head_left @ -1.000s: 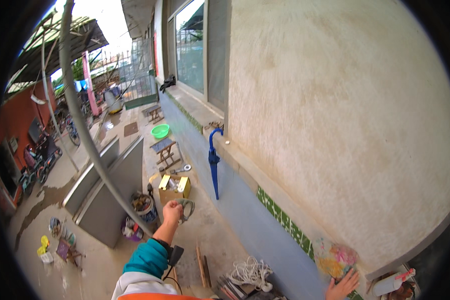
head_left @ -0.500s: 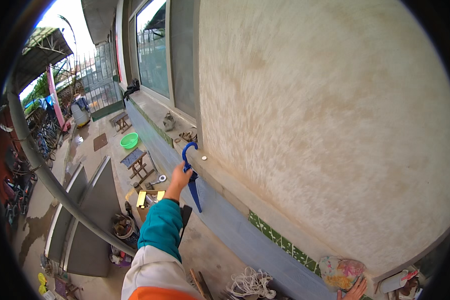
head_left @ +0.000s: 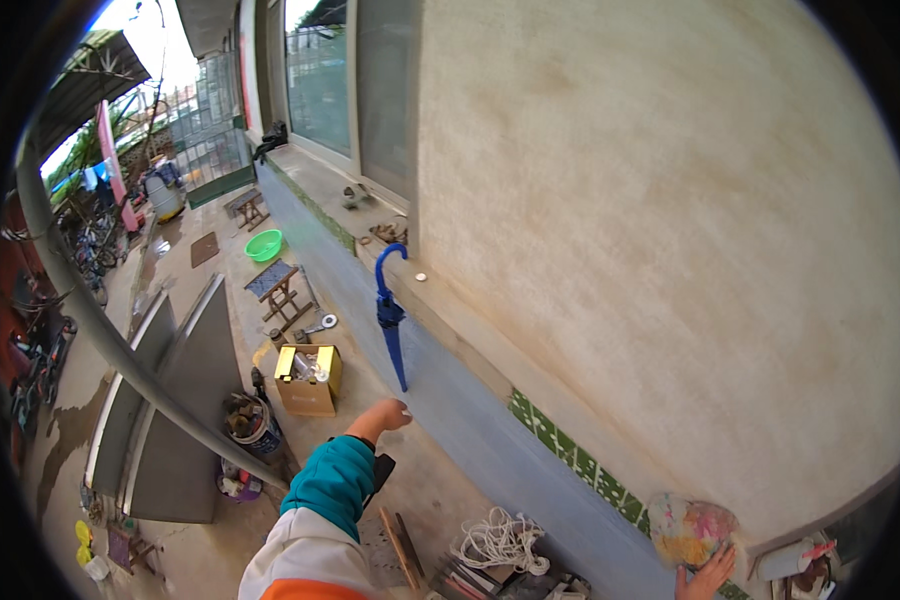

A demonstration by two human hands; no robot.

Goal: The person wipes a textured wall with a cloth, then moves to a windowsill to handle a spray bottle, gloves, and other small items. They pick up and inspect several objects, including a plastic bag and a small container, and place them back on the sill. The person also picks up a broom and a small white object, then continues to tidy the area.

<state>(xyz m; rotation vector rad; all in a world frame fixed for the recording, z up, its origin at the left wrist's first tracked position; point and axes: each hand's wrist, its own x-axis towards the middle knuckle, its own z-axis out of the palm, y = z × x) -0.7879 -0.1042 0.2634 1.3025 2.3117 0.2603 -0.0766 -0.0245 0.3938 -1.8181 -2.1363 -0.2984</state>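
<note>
Pale wall [head_left: 650, 200] is rising from the back edge of the ledge [head_left: 445, 315] | window [head_left: 320, 90] is reflecting daylight (greenish glass) | folding stool [head_left: 271, 281] is standing near the concrete floor's [head_left: 425, 480] wall-side edge

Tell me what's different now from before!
The greyish loop seems to have left the left hand and landed on the windowsill. That hand went from over the blue umbrella to below its tip in view. The umbrella still hangs; the right hand stays by the colourful round thing.

Teal lower sleeve [head_left: 332, 482], off-white band [head_left: 300, 548], orange fabric [head_left: 310, 590], dark cuff [head_left: 363, 440]
</note>
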